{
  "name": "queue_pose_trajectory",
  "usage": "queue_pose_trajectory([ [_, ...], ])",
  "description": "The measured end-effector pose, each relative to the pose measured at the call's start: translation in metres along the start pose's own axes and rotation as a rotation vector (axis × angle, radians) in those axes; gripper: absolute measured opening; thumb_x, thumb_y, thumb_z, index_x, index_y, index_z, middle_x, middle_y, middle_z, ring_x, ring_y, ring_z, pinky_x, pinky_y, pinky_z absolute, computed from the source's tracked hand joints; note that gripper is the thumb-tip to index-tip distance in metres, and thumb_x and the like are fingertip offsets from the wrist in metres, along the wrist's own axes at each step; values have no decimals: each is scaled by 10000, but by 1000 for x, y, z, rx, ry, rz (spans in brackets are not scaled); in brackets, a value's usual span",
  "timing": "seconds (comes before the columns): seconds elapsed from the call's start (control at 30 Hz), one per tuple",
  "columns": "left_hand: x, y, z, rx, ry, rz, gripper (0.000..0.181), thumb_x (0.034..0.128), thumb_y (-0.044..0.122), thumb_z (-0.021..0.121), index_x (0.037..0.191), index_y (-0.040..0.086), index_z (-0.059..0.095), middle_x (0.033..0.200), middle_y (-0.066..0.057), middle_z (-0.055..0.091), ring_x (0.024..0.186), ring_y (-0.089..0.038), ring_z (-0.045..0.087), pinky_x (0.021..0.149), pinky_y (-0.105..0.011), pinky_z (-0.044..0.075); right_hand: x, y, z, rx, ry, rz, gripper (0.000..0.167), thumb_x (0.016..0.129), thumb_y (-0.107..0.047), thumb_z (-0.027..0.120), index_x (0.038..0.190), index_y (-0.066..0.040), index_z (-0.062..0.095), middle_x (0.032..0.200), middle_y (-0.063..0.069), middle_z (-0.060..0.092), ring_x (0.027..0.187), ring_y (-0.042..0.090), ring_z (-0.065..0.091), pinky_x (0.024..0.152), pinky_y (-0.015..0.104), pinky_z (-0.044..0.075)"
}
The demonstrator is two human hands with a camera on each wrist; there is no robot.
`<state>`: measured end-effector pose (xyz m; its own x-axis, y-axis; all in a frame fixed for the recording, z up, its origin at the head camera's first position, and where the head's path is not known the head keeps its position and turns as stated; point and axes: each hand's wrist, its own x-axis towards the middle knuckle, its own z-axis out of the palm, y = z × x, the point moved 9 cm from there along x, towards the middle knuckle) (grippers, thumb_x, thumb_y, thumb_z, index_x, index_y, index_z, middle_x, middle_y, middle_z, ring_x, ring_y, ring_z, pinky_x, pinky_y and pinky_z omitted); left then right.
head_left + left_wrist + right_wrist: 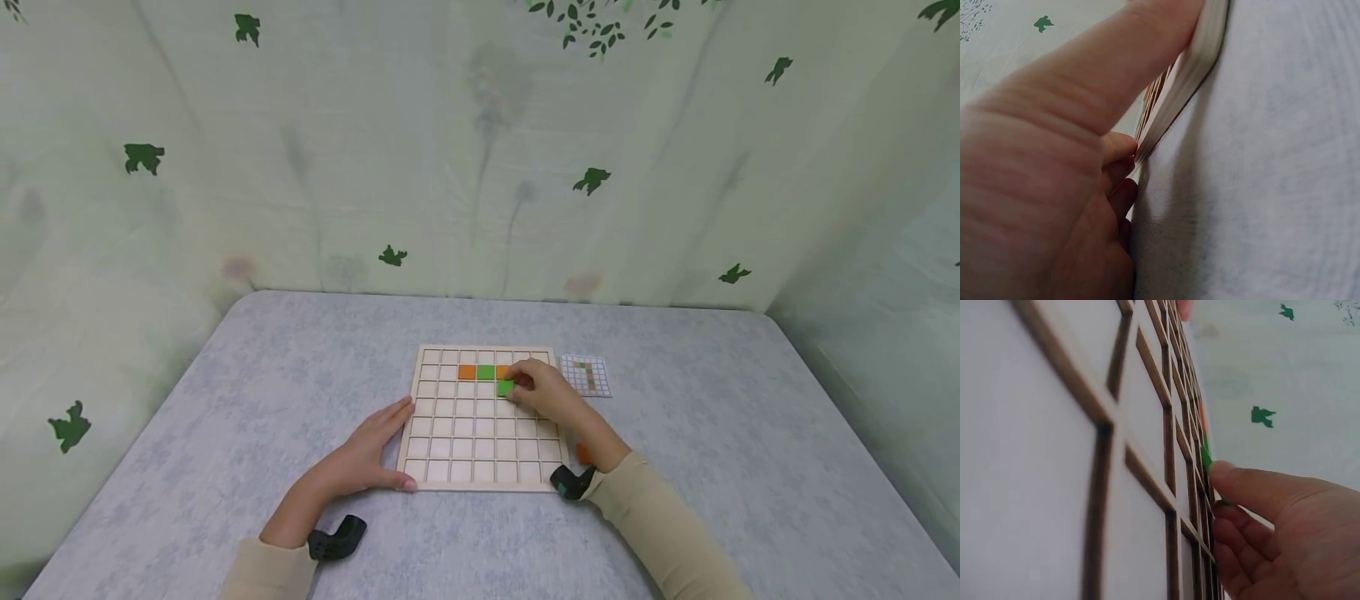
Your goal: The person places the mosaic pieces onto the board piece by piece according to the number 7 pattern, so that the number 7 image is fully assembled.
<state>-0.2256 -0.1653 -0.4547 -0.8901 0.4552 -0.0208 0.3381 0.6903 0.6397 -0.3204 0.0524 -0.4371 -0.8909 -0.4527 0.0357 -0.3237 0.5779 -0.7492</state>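
A wooden grid board [463, 448] lies flat on the table. In its upper part an orange tile [467, 372] and a green tile [485, 372] sit side by side, with another orange tile [502, 372] partly under the right fingers. My right hand [543, 392] pinches a second green tile [504, 388] just below that one; in the right wrist view this tile [1206, 457] looks tilted at the thumb of my hand [1297, 531]. My left hand [367, 452] rests against the board's left edge, fingers extended and thumb at the lower left corner, beside the board's side [1179, 94].
A small card [587, 376] with a printed grid pattern lies right of the board. An orange piece [583, 453] is partly hidden by the right forearm. Dark wrist devices [337, 538] sit at both wrists. A patterned curtain [435, 150] hangs behind the table.
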Motion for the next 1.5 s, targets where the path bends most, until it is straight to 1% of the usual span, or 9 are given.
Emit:
queue_pose_trajectory([
  [0.23, -1, -1, 0, 1, -5, -8, 1137, 590, 549, 753, 1424, 9, 200, 1472, -151, 144, 1314, -371, 127, 994, -561, 171, 1, -2, 4, -41, -19, -36, 207, 799, -111, 688, 1002, -90, 654, 979, 7, 539, 872, 138, 484, 784, 301, 417],
  [0.4, -1, -1, 0, -5, -10, -15, 1137, 588, 542, 760, 1430, 27, 195, 1479, -129, 132, 1321, -352, 116, 1002, -549, 167, -2, -5, -1, -15, -27, -9, 300, 813, -116, 674, 1104, -64, 625, 1041, 32, 553, 929, 168, 499, 813, 313, 424],
  [0.47, -1, -2, 0, -8, -12, -19, 1140, 585, 540, 763, 1432, 35, 191, 1482, -121, 126, 1324, -343, 110, 1005, -544, 164, -6, -8, -6, 12, -23, -7, 346, 824, -120, 662, 1156, -52, 596, 1091, 54, 551, 979, 192, 502, 840, 324, 424],
  [0.63, 0, -2, 1, -6, -16, -23, 1151, 578, 554, 761, 1434, 41, 188, 1483, -116, 124, 1325, -339, 108, 1006, -543, 165, -22, -17, -26, 57, 2, -57, 428, 832, -150, 655, 1229, -48, 533, 1178, 83, 522, 1055, 240, 486, 885, 371, 403],
  [0.8, 1, -4, 1, -5, -16, -30, 1155, 574, 561, 758, 1435, 46, 186, 1485, -106, 121, 1326, -338, 106, 1006, -542, 164, -47, -18, -49, 29, 46, -63, 468, 814, -197, 676, 1240, -78, 526, 1197, 51, 518, 1056, 253, 490, 888, 412, 401],
  [0.93, 1, -4, 1, -5, -16, -28, 1154, 577, 562, 756, 1435, 41, 186, 1483, -113, 123, 1324, -345, 108, 1004, -546, 165, -68, -11, -60, 1, 58, -67, 477, 801, -181, 687, 1237, -73, 527, 1205, 67, 523, 1051, 283, 498, 881, 440, 406],
  [1.1, 1, -3, 0, -5, -16, -26, 1146, 586, 556, 754, 1434, 37, 184, 1483, -117, 123, 1323, -348, 108, 1004, -546, 165, -92, 3, -63, -18, 41, -67, 493, 787, -188, 697, 1231, -53, 530, 1204, 63, 521, 1036, 293, 500, 862, 444, 415],
  [1.33, 0, -1, 1, -4, -16, -22, 1132, 601, 546, 751, 1432, 29, 183, 1479, -136, 126, 1320, -361, 108, 996, -559, 166, -119, 23, -54, -44, -34, -61, 447, 768, -169, 714, 1164, -26, 565, 1099, 87, 567, 926, 240, 530, 761, 356, 461],
  [1.5, 0, 0, 0, -3, -10, -25, 1134, 594, 536, 760, 1431, 28, 188, 1478, -137, 130, 1320, -359, 111, 999, -555, 166, -126, 36, -45, -64, -77, -37, 406, 766, -208, 716, 1125, -67, 591, 1096, 50, 549, 965, 210, 510, 822, 379, 436],
])
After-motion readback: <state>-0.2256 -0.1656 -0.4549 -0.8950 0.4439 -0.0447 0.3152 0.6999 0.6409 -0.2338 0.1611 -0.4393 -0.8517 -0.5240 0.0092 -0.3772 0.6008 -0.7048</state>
